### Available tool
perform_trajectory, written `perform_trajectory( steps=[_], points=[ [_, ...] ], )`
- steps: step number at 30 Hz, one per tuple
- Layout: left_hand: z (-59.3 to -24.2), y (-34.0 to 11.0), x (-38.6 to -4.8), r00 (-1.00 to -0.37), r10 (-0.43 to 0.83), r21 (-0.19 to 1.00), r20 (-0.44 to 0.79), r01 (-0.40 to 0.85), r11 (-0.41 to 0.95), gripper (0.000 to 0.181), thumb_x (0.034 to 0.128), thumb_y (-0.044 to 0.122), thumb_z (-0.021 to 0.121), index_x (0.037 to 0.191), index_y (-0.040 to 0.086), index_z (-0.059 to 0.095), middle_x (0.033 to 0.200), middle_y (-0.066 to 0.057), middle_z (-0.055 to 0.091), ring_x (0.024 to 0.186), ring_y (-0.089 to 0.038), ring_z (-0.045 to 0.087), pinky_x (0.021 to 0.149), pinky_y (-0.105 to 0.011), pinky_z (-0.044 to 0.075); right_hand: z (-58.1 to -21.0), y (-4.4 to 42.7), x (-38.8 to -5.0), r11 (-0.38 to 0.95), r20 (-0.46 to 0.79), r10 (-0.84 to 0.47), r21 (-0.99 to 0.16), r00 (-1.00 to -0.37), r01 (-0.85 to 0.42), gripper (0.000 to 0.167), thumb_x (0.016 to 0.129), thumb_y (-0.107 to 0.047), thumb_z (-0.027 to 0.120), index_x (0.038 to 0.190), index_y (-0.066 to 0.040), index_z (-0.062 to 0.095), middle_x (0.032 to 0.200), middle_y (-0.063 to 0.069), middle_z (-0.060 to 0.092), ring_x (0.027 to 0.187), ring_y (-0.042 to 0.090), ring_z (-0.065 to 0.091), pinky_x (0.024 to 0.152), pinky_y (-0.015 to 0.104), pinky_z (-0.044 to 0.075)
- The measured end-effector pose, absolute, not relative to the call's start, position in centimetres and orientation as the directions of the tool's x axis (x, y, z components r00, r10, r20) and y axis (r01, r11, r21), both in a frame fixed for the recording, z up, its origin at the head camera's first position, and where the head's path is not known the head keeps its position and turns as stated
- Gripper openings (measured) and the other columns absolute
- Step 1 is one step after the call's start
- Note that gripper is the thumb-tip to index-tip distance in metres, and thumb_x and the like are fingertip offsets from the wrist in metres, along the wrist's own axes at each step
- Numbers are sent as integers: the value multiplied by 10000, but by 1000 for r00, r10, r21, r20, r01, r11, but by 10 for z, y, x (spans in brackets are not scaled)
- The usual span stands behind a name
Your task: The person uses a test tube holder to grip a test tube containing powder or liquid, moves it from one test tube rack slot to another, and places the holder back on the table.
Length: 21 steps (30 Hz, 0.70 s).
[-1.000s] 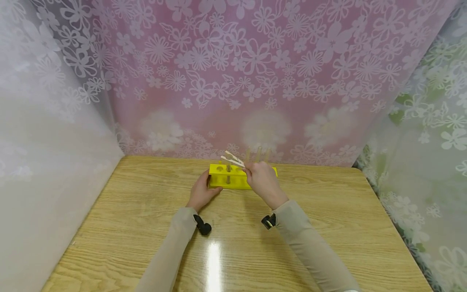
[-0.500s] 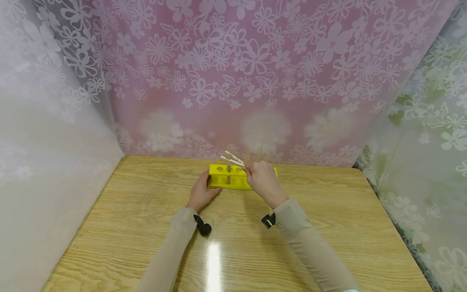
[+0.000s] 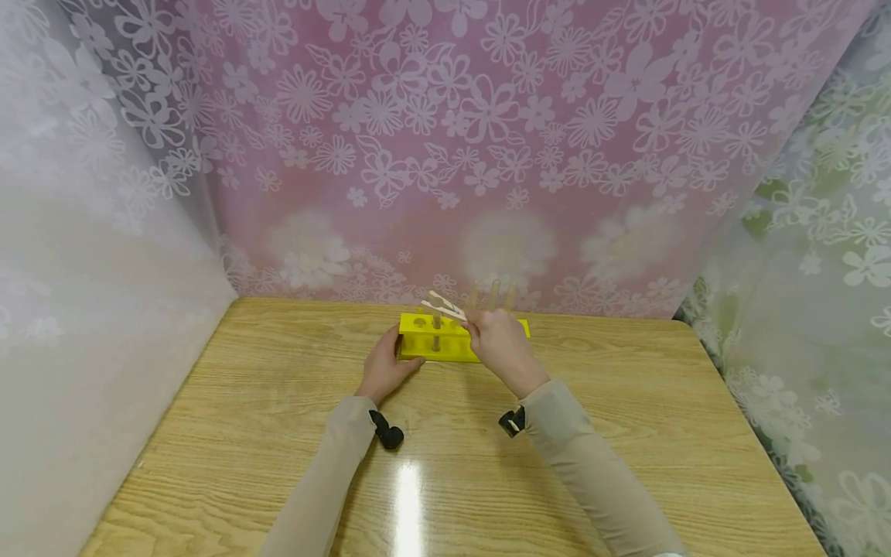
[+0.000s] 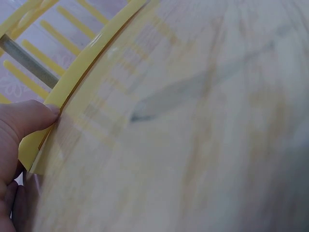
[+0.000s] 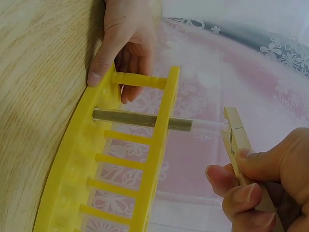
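A yellow rack (image 3: 452, 356) stands at the table's back edge, a test tube (image 3: 436, 343) with dark contents upright in one of its holes. My left hand (image 3: 384, 367) grips the rack's left end, its thumb on the lower plate (image 4: 87, 63). My right hand (image 3: 506, 348) pinches a wooden clamp (image 3: 444, 306) above the rack. In the right wrist view the clamp (image 5: 232, 126) has its tip at the mouth of the tube (image 5: 130, 119); whether it grips the glass I cannot tell.
Several clear tubes or pegs (image 3: 494, 294) rise behind my right hand. A pink flowered curtain (image 3: 418, 155) hangs behind the wooden table (image 3: 278, 433), with pale curtains on both sides.
The clamp's far ends have come closer together and tilted slightly. Both hands and the rack have stayed in place.
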<state>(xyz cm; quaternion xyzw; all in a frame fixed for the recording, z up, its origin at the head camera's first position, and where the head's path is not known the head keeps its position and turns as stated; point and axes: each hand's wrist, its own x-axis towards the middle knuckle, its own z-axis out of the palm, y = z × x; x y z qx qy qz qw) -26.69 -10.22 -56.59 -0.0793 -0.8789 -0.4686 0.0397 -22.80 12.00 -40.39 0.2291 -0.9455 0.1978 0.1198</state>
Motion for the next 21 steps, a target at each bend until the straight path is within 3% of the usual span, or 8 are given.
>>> perform_trajectory(
  steps=[9,21],
  points=[
    [-567,-103,-267,-982,114,825,147,186,534,793,859,329,786,1522,153,388,1448,-68,511,1297,-268,511,1061,-484,427,-411,121,-227,818,310,-390,-315,-867,-480,155,983,-101,628,861,-54,711,619,34,607,389,103,376,408,224,313],
    [-568,-103,-268,-981,116,815,155,193,547,791,852,328,792,1514,148,399,1445,-72,514,1290,-271,515,1067,-485,420,-418,121,-227,832,284,-405,-278,-869,-479,143,992,-120,617,893,-60,703,546,-3,513,394,104,330,409,222,283]
  ],
)
